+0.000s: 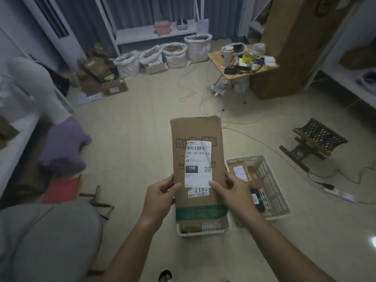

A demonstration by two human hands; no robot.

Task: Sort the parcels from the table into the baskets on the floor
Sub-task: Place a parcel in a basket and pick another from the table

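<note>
You're mid-sort: both baskets, near basket (203, 231) and right basket (272, 190), hold parcels already, while your left hand (160, 196) and right hand (234, 190) grip a cardboard parcel (197, 159) above them, not yet dropped

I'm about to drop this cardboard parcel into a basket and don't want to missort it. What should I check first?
1. Grip: left hand and right hand both hold the cardboard parcel by its lower edges. Ok.
2. Label readable: the white shipping label faces up and reads 15H. Ok.
3. Which basket takes 15H: no basket markings visible. Cannot tell.
4. Room in the near basket, directly under the parcel: mostly hidden by it. Cannot tell.
5. Room in the right basket: holds a few parcels, with bare space at its far end. Ok.
</note>
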